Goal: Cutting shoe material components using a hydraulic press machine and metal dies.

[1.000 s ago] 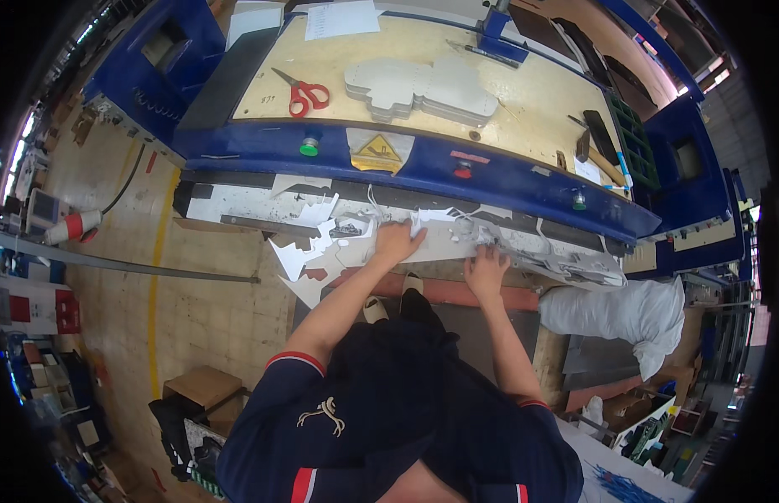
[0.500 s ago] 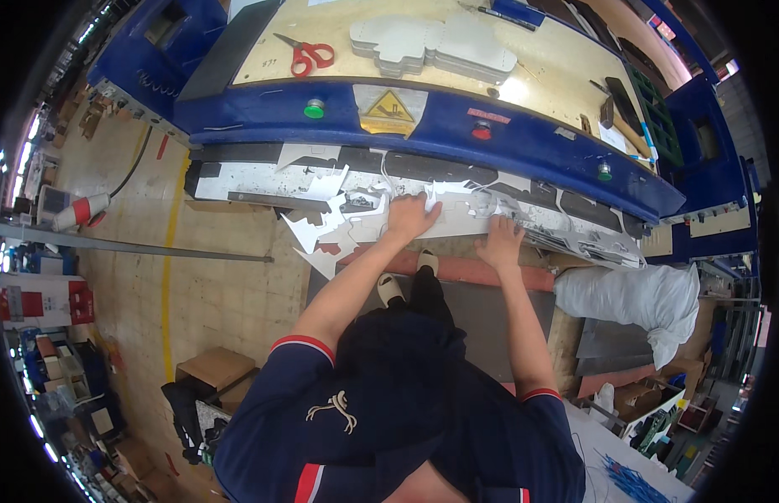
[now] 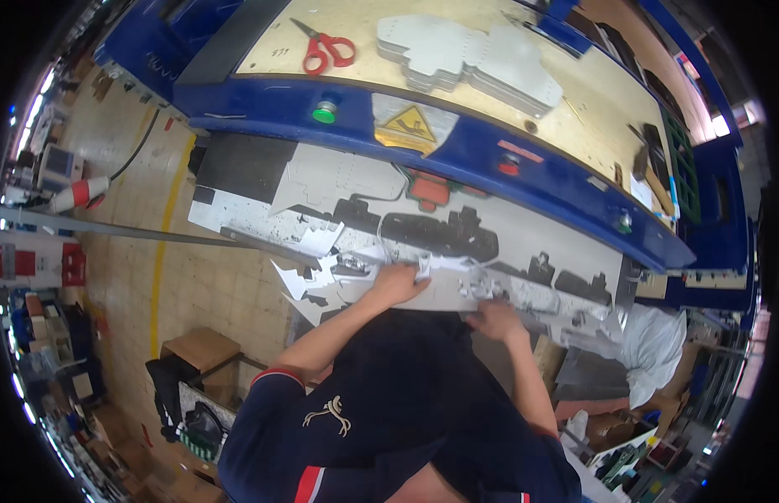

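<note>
A long pale sheet (image 3: pixel 444 295) with cut-outs lies along the front of a sliding board (image 3: pixel 276 226) that sticks out below the blue machine. My left hand (image 3: pixel 398 283) is closed on the sheet's middle, beside small upright white flaps (image 3: pixel 424 267). Further right, my right hand (image 3: pixel 496 320) curls over the near edge of the same sheet; blur softens its fingers. Jagged white offcuts (image 3: pixel 304 277) stick out left of my left hand. Behind both hands, a grey sheet (image 3: pixel 339 180) has shaped openings showing dark and red beneath.
The blue machine front (image 3: pixel 263 99) carries a green button (image 3: pixel 325 112), a red button (image 3: pixel 508 164) and a yellow warning sign (image 3: pixel 410 126). On its bed are red-handled scissors (image 3: pixel 329 54), stacked grey cut pieces (image 3: pixel 469 63) and a hammer (image 3: pixel 653 180). A white sack (image 3: pixel 657 352) stands right.
The board has come out toward me from beneath the machine, exposing the grey sheet and its openings. Both hands have moved nearer my body with the pale sheet. My view has also shifted.
</note>
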The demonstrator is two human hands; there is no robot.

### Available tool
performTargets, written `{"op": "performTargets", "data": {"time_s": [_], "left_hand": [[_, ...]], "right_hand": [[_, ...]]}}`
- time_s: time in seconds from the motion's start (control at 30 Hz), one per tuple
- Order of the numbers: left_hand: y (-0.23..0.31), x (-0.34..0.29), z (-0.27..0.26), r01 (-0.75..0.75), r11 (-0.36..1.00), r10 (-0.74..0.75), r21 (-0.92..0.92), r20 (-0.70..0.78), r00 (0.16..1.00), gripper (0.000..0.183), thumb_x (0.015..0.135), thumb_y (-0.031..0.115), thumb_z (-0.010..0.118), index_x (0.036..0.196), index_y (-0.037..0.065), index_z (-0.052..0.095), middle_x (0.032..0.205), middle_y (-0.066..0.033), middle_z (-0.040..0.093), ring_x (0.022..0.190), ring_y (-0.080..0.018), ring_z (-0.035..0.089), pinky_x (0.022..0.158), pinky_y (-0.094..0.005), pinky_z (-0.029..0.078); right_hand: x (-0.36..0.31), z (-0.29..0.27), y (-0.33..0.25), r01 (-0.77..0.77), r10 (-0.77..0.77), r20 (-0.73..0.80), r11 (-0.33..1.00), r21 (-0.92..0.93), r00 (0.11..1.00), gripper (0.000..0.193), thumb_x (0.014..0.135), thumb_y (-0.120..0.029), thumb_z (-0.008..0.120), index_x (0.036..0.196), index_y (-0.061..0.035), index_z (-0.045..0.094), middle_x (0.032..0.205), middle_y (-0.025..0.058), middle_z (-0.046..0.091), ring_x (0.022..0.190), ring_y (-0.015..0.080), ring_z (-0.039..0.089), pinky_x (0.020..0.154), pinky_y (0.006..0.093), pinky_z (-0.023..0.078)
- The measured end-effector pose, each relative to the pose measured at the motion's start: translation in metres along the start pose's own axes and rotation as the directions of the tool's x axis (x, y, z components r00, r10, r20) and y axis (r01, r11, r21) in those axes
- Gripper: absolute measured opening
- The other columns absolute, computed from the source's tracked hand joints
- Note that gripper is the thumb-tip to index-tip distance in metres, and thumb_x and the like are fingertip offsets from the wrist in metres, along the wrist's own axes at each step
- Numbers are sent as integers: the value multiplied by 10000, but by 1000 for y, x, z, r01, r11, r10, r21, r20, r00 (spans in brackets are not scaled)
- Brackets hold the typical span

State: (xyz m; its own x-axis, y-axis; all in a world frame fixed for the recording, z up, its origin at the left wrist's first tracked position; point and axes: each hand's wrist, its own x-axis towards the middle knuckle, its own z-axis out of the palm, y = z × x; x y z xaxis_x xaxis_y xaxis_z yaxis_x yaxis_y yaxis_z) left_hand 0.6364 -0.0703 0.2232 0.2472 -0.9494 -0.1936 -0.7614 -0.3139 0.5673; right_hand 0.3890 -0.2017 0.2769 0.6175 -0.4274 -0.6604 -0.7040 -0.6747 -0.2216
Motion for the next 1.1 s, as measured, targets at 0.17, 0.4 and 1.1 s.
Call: {"op": "performTargets", "data": {"time_s": [0.17, 0.4, 1.1], "left_hand": [[-36, 33, -70, 88, 938, -25, -337, 185, 982, 355, 883, 403, 600, 883, 58, 680, 828, -192, 674, 876, -387, 653, 789, -493, 506], [-140, 147, -81, -66, 997, 30, -45, -556, 830, 272, 940, 284, 564, 1081, 84, 683, 1193, -172, 624, 1171, -371, 527, 1006, -444, 411], [-126, 150, -70, 139, 905, -113, 401, -89, 990, 541, 980, 601, 317, 1497, 448, 276, 1588, -78, 246, 1488, -290, 143, 1138, -663, 34]], "right_hand": [[0, -96, -35, 137, -188, 305, 974, 181, 934, 511, 888, -526, 583, 834, -37, 720, 882, 213, 690, 900, 393, 659, 797, 454, 518], [158, -83, -124, 411, -269, -738, 912, 13, 619, 754, 741, -434, 761, 1298, -26, 457, 1298, 196, 475, 1265, 428, 399, 1060, 544, 305], [82, -136, -103, 513, -313, -658, 848, 130, 685, 796, 544, -349, 860, 1195, -32, 529, 1087, 159, 493, 1077, 360, 493, 955, 464, 403]]}}
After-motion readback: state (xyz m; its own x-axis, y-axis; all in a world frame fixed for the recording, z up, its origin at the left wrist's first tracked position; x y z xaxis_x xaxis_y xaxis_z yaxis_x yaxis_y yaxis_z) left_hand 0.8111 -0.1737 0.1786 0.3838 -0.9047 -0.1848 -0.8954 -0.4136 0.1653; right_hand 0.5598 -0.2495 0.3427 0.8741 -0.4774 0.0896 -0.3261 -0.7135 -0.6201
